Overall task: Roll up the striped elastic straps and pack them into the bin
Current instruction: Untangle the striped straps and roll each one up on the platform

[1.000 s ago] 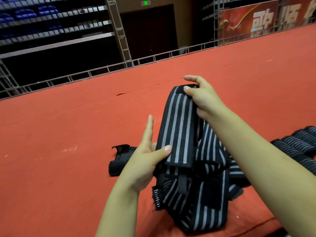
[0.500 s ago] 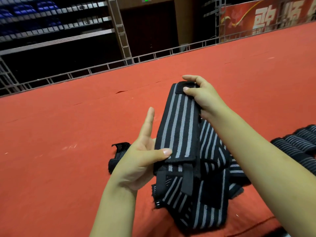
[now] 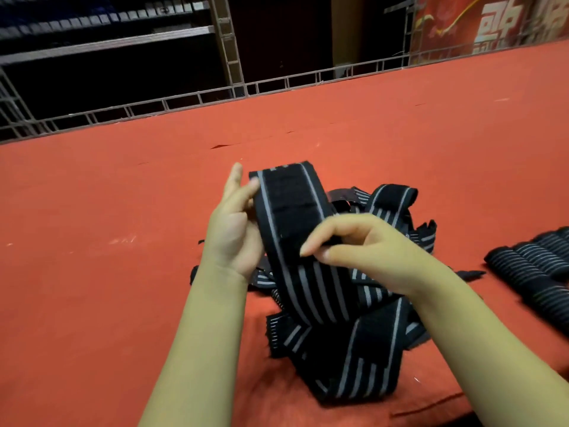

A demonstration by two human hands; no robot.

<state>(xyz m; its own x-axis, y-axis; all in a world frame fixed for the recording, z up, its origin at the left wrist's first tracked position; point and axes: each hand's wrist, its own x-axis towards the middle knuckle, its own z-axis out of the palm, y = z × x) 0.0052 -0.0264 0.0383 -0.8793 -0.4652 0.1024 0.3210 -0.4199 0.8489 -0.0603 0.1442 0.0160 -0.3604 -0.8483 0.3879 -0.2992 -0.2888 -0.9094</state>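
Red-covered table (image 3: 92,288), railing behind: the left hand (image 3: 234,229) pinches the raised strap (image 3: 295,229) at its top edge; the right hand (image 3: 354,245) pinches it mid-length, above the loose heap (image 3: 363,349) near the front edge. Finished rolls (image 3: 535,272) lie right. A slack pinch could loosen the roll. No bin visible.

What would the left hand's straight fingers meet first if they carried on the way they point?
Probably nothing near: the left hand points up and away beside the held strap, over bare red carpet; depth is unclear.
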